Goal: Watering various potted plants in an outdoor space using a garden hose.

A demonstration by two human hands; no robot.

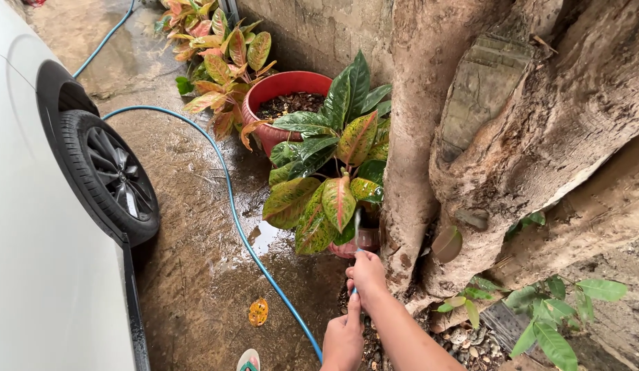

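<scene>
The right hand (367, 273) is closed around the end of the blue hose (231, 206), with the fingers wrapped tight on it, near the bottom middle of the view. A thin stream of water (357, 223) goes up from this hand toward the near plant (331, 175). The left hand (344, 338) is just below and a little left of the right one; its fingers are curled on the hose too, lower down, but how firm this hold is I cannot tell.

From the hands the hose runs left and far over the wet ground (196, 275), bends beside the wheel (112, 175) of the white car (31, 261) on the left, and continues to the far side.

The near plant has green and pink leaves and stands in a small dark red pot (360, 242), touching the foot of the big tree trunk (484, 137) on the right. Behind it is a larger red pot (281, 89) with soil, and farther left more plants (220, 62) with the same colours, along the wall (319, 31).

A yellow leaf (258, 312) lies on the ground, near the hose. A sandal (248, 360) shows at the bottom edge. Small green shoots (546, 316) grow at the right, near the roots.
</scene>
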